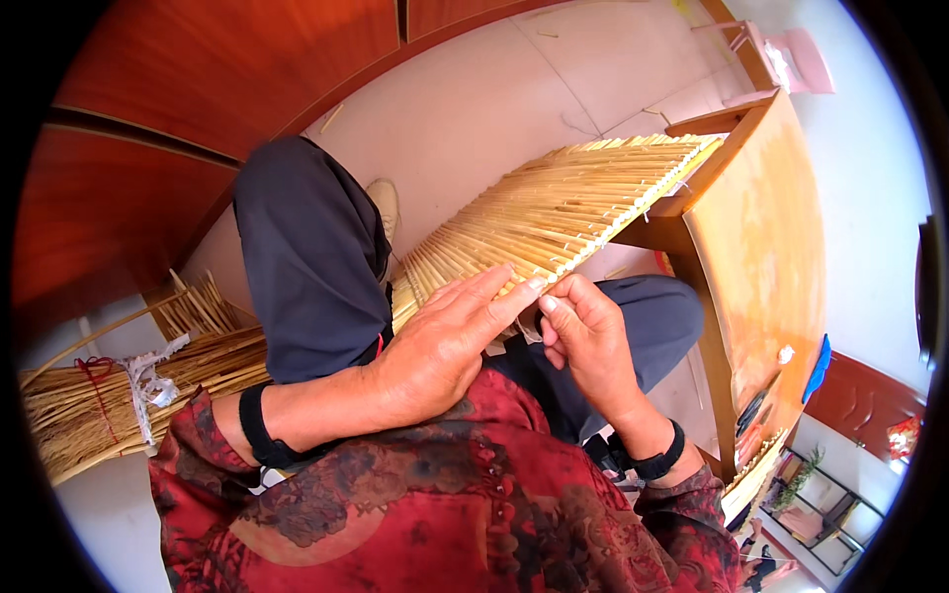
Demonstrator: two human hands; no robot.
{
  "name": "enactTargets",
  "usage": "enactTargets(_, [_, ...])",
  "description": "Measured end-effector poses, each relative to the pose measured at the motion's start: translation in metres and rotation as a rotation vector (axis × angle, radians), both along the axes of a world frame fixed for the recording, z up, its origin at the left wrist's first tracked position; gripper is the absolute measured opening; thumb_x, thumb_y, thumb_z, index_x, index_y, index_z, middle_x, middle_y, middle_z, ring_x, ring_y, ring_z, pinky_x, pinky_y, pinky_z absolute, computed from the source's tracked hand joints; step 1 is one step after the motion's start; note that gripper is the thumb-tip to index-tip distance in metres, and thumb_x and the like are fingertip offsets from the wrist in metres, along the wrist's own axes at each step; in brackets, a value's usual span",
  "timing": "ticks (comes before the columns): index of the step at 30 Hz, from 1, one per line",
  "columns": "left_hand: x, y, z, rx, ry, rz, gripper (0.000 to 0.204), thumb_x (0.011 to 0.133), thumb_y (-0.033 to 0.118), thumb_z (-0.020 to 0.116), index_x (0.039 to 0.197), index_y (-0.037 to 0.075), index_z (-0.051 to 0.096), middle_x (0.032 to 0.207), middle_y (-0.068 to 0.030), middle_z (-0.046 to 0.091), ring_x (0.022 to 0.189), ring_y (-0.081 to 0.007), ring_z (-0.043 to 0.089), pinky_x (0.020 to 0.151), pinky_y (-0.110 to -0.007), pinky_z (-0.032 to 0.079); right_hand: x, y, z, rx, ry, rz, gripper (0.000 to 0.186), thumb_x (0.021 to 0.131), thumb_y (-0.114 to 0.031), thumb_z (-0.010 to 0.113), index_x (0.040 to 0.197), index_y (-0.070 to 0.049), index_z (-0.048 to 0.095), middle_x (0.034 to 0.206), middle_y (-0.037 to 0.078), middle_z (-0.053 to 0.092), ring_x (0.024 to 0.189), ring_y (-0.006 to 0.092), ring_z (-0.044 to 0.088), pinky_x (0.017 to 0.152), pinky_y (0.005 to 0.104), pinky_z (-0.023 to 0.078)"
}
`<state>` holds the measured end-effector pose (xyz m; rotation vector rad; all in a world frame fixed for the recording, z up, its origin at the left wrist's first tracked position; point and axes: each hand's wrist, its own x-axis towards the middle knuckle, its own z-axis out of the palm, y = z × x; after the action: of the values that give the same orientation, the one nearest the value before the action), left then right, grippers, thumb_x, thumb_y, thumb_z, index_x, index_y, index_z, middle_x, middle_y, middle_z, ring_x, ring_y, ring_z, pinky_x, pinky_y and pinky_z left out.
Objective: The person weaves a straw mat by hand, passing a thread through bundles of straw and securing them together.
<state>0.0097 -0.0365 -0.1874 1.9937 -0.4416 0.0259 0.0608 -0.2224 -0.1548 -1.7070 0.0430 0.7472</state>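
Observation:
A mat of pale yellow stalks (554, 203), bound side by side with white thread along its right edge, slopes from my lap up to the wooden table. My left hand (435, 341) holds the mat's near end, its thumb and index finger lying along the last stalks. Close by, at the bound edge, my right hand (588, 336) is closed in a pinch, the thumb against the bent index finger. Whatever is between those fingertips is too small to make out. The two hands almost touch at the mat's corner.
Bundled long stalks (119, 405), tied with red string and white cloth, lie at the left. A wooden table (761, 247) stands on the right, with dark-handled tools (753, 410) and a blue cloth (818, 369). Reddish wooden cabinets (227, 79) run along the upper left. A pink chair (796, 59) stands far off.

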Motion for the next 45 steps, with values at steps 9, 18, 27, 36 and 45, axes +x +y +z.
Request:
enactTargets(9, [0.002,0.002,0.001,0.059,-0.038,-0.008,0.072,0.067,-0.017,0.051,0.136,0.005,0.044,0.129,-0.0235,0.049,0.121,-0.0387,0.048,0.101,-0.044,0.039,0.003,0.010,0.006,0.094,0.203,-0.130,0.016,0.095,-0.011,0.047,0.102,0.001,0.054,0.068,0.003,0.052,0.048,0.0074,0.044,0.044,0.0211,0.040])
enactTargets(18, [0.009,0.005,-0.006,0.044,-0.141,0.010,0.070,0.068,-0.015,0.051,0.136,0.002,0.041,0.126,-0.0223,0.052,0.116,-0.0356,0.052,0.098,-0.044,0.040,0.015,0.015,0.003,0.428,0.368,-0.232,0.019,0.091,-0.015,0.050,0.101,0.001,0.057,0.077,0.007,0.058,0.061,0.0127,0.054,0.053,0.0295,0.050])
enactTargets(27, [0.043,0.049,0.015,0.253,-0.199,-0.102,0.056,0.078,-0.007,0.051,0.132,0.003,0.041,0.111,-0.0219,0.059,0.098,-0.0402,0.059,0.083,-0.044,0.049,0.038,-0.009,0.034,-0.624,-1.128,0.192,0.022,0.079,-0.011,0.069,0.100,-0.005,0.063,0.095,0.010,0.063,0.093,0.0284,0.058,0.081,0.0392,0.046])
enactTargets(36, [0.063,0.101,0.063,0.310,-0.103,-0.263,0.061,0.078,-0.004,0.056,0.136,0.007,0.040,0.118,-0.0188,0.058,0.105,-0.0391,0.054,0.090,-0.044,0.045,0.082,0.014,0.043,-0.699,-1.448,0.594,0.056,0.072,-0.018,0.075,0.122,-0.008,0.052,0.116,0.012,0.057,0.119,0.0301,0.050,0.103,0.0493,0.032])
enactTargets(45, [0.072,0.132,0.106,0.490,0.001,-0.160,0.047,0.079,-0.001,0.049,0.124,0.012,0.050,0.097,-0.0176,0.064,0.088,-0.0398,0.059,0.075,-0.046,0.047,0.104,0.056,0.053,-0.553,-1.319,0.548,0.023,0.069,-0.015,0.075,0.086,-0.008,0.060,0.081,0.008,0.058,0.080,0.0310,0.058,0.069,0.0416,0.046])
